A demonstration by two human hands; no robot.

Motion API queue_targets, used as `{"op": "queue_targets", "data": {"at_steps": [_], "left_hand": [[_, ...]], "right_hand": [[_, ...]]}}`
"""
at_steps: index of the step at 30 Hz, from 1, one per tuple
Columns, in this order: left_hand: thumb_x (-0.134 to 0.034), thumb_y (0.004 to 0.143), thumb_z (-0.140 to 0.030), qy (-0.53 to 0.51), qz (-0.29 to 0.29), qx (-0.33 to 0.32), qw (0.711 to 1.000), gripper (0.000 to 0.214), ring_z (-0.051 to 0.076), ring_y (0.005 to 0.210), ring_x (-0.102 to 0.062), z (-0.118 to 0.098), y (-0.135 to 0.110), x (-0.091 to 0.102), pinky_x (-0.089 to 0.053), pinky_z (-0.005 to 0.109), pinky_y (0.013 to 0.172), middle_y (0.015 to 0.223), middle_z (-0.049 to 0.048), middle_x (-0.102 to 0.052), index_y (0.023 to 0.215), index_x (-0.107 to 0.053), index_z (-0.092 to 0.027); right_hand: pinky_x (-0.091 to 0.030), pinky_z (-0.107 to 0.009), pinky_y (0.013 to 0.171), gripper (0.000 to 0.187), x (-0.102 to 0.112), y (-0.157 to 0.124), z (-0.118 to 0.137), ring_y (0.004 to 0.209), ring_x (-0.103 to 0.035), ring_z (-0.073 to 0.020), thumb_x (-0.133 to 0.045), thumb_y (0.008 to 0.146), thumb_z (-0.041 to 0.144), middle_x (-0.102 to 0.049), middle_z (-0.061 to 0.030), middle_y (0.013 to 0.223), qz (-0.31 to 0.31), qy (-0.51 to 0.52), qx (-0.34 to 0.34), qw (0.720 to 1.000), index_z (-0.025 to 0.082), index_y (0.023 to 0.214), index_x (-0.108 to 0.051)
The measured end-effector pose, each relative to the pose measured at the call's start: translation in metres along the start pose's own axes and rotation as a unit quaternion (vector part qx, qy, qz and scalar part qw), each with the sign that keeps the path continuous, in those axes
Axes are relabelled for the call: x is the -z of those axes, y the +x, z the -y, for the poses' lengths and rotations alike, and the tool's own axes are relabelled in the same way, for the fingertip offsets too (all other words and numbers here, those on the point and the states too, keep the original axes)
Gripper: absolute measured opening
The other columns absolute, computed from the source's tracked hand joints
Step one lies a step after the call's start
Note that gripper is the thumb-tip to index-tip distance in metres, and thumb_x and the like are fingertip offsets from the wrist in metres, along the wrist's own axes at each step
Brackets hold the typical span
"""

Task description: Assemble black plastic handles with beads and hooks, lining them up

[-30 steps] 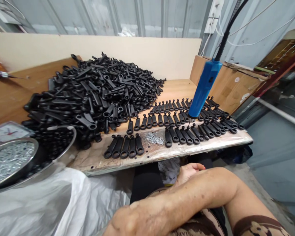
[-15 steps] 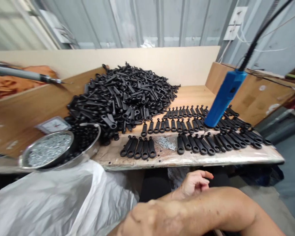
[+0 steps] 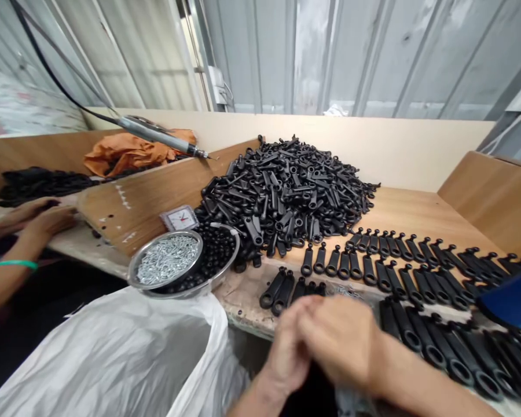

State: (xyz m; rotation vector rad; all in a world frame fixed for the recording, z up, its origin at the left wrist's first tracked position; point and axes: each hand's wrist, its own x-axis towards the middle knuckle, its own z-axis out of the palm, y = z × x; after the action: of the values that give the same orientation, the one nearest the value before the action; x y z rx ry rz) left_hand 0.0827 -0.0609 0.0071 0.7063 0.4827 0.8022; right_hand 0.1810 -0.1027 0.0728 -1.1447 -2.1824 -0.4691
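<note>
My left hand (image 3: 287,343) and my right hand (image 3: 341,335) are pressed together over the bench's front edge, both with fingers curled in. Anything between them is hidden by the fingers and a little blur. Just behind them lies a short row of black plastic arms (image 3: 282,292), each with a ring at one end and a ball at the other. A small heap of silver screws (image 3: 346,291) is partly covered by my right hand. To the right, more black arms (image 3: 410,330) lie side by side in rows.
A large pile of black arms (image 3: 286,191) stands behind. At left are a metal bowl of screws (image 3: 169,259), a basin of black parts (image 3: 219,269), a small clock (image 3: 180,219) and a white bag (image 3: 113,359). A hanging screwdriver (image 3: 165,138), blue tool (image 3: 512,298) and another person's hands (image 3: 47,220) also show.
The view has swung left. My right arm, which was stretched across to the left over my left arm, has come back, and my two hands have met at the bench edge.
</note>
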Motion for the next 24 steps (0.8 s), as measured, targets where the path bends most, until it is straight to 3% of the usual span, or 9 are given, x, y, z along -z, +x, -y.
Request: {"op": "queue_targets", "data": {"at_steps": [3, 5, 7, 12, 15, 20, 22, 24], "left_hand": [[-0.061, 0.066, -0.021, 0.003, -0.113, -0.17, 0.979, 0.028, 0.008, 0.046, -0.042, -0.031, 0.029, 0.04, -0.035, 0.021, 0.048, 0.05, -0.0054, -0.045, 0.094, -0.059, -0.016], [-0.061, 0.067, -0.02, 0.021, -0.194, -0.273, 0.942, 0.03, 0.008, 0.049, -0.044, -0.035, 0.044, 0.063, -0.037, 0.021, 0.052, 0.051, -0.0058, -0.046, 0.097, -0.057, -0.016], [-0.062, 0.067, -0.02, 0.038, -0.239, -0.317, 0.917, 0.032, 0.008, 0.05, -0.045, -0.033, 0.054, 0.08, -0.038, 0.021, 0.054, 0.051, -0.0059, -0.048, 0.098, -0.056, -0.017], [-0.063, 0.068, -0.022, 0.044, -0.259, -0.309, 0.914, 0.033, 0.009, 0.053, -0.047, -0.025, 0.056, 0.098, -0.04, 0.021, 0.055, 0.052, -0.0046, -0.051, 0.1, -0.055, -0.017], [-0.063, 0.069, -0.022, 0.047, -0.253, -0.298, 0.919, 0.03, 0.01, 0.053, -0.047, -0.027, 0.055, 0.099, -0.04, 0.022, 0.055, 0.053, -0.0037, -0.051, 0.097, -0.057, -0.016], [-0.063, 0.068, -0.021, 0.043, -0.24, -0.286, 0.927, 0.025, 0.01, 0.052, -0.048, -0.031, 0.056, 0.1, -0.04, 0.023, 0.054, 0.051, -0.0035, -0.051, 0.092, -0.059, -0.015], [-0.063, 0.067, -0.021, 0.044, -0.235, -0.284, 0.929, 0.023, 0.01, 0.051, -0.047, -0.03, 0.057, 0.102, -0.04, 0.023, 0.054, 0.051, -0.0036, -0.051, 0.09, -0.06, -0.015], [-0.063, 0.068, -0.021, 0.049, -0.236, -0.286, 0.927, 0.023, 0.009, 0.052, -0.048, -0.027, 0.057, 0.104, -0.04, 0.023, 0.055, 0.052, -0.0036, -0.052, 0.09, -0.06, -0.015]], "right_hand": [[-0.037, -0.022, 0.057, 0.02, -0.008, 0.018, -0.071, 0.059, -0.051, -0.0115, -0.045, 0.087, 0.021, -0.057, -0.0019, 0.062, 0.043, -0.063, -0.147, 0.986, 0.016, 0.074, -0.059], [-0.035, -0.022, 0.06, 0.017, -0.022, 0.031, -0.108, 0.066, -0.054, -0.0128, -0.047, 0.084, 0.023, -0.06, -0.0021, 0.068, 0.106, -0.099, -0.223, 0.964, 0.017, 0.076, -0.061], [-0.036, -0.022, 0.065, 0.015, -0.041, 0.044, -0.133, 0.078, -0.056, -0.0145, -0.048, 0.083, 0.023, -0.064, -0.0027, 0.08, 0.172, -0.114, -0.243, 0.948, 0.02, 0.083, -0.063], [-0.038, -0.023, 0.064, 0.02, -0.092, 0.068, -0.146, 0.086, -0.06, -0.018, -0.049, 0.08, 0.03, -0.067, -0.0045, 0.089, 0.319, -0.136, -0.258, 0.902, 0.023, 0.091, -0.064], [-0.039, -0.026, 0.061, 0.03, -0.114, 0.075, -0.145, 0.081, -0.062, -0.022, -0.046, 0.081, 0.041, -0.068, -0.0096, 0.083, 0.36, -0.153, -0.314, 0.865, 0.02, 0.083, -0.067], [-0.039, -0.027, 0.061, 0.031, -0.13, 0.07, -0.156, 0.078, -0.062, -0.0224, -0.042, 0.081, 0.037, -0.068, -0.0105, 0.081, 0.316, -0.149, -0.397, 0.849, 0.02, 0.08, -0.068], [-0.038, -0.025, 0.061, 0.029, -0.123, 0.065, -0.16, 0.078, -0.061, -0.0203, -0.041, 0.082, 0.035, -0.067, -0.0075, 0.081, 0.298, -0.149, -0.412, 0.848, 0.021, 0.082, -0.067], [-0.036, -0.023, 0.06, 0.028, -0.107, 0.062, -0.155, 0.074, -0.059, -0.0172, -0.042, 0.081, 0.035, -0.065, -0.004, 0.076, 0.246, -0.114, -0.421, 0.865, 0.021, 0.08, -0.066]]}}
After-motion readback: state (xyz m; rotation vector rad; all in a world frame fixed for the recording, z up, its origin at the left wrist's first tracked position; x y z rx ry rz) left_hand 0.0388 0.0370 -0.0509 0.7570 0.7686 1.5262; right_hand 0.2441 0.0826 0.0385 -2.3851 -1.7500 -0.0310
